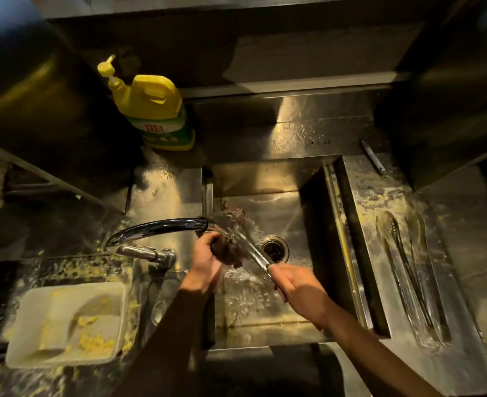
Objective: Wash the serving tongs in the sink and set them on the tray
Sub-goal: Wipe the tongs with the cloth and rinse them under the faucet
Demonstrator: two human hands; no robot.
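Over the steel sink (282,179), my right hand (299,290) grips the handle end of a pair of metal serving tongs (249,246). The tongs slant up and left into the water running from the faucet (162,227). My left hand (205,257) presses a dark scrubbing cloth (228,252) against the tongs' working end. The tong tips are blurred by water and hidden behind the cloth. Two more tongs (408,270) lie lengthwise on the wet steel tray (448,325) to the right of the sink.
A yellow dish soap pump bottle (155,110) stands at the back left. A white plastic container (64,325) with yellow food scraps sits front left, scraps scattered around it. The drain (275,249) lies below the tongs. A thin dark tool (373,157) rests at the back right.
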